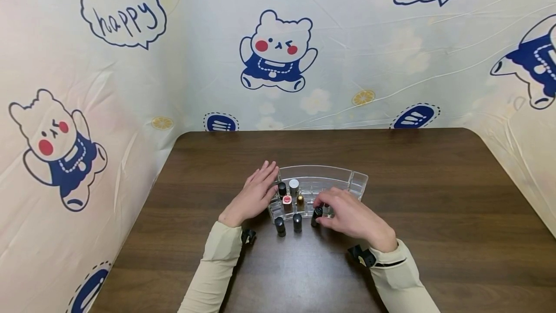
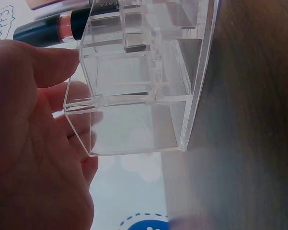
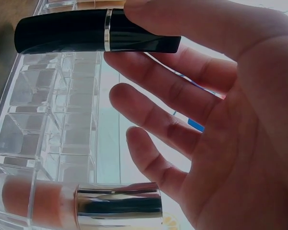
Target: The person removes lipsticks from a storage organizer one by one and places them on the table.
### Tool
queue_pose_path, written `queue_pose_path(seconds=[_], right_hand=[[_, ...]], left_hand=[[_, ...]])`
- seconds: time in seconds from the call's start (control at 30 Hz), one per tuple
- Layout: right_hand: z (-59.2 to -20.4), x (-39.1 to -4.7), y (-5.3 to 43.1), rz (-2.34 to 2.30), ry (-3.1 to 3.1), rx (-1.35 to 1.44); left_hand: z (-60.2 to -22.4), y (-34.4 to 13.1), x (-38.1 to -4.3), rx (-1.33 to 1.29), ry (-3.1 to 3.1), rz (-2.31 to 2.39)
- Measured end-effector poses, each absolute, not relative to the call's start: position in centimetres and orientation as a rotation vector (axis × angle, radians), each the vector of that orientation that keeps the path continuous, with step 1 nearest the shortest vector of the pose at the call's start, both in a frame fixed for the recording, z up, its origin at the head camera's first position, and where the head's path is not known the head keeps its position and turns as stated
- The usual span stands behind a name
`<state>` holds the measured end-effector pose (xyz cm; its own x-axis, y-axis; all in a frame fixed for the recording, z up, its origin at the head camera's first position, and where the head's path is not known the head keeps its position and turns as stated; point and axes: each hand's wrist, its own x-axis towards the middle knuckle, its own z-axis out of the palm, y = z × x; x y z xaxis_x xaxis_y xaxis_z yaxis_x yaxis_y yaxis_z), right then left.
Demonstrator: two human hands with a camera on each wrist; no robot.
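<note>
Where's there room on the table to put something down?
Bare table lies behind the tray, right of the right hand, left of the left hand, and between the sleeves. Crowded: the tray's left half, and its front, where two black tubes stand.

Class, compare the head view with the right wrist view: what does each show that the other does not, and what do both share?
Only the head view: the left hand beside the clear organizer, and two black tubes standing on the table in front of it.

Only the right wrist view: the silver band round the held tube, and a shiny-capped bottle, neither distinguishable from the head.

Both: the right hand gripping that dark tube, and the organizer.
</note>
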<state>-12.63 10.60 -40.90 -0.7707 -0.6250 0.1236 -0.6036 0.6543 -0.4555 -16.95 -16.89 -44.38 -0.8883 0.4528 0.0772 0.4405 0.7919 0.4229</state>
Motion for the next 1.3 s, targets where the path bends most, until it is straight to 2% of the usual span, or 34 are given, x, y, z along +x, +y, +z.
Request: queue_pose_path(seconds=[1.3], right_hand=[[-41.57,-12.88,10.18,-0.749,2.81,-1.041]], left_hand=[[-44.28,-16.92,-16.98,0.723,2.938,0.655]])
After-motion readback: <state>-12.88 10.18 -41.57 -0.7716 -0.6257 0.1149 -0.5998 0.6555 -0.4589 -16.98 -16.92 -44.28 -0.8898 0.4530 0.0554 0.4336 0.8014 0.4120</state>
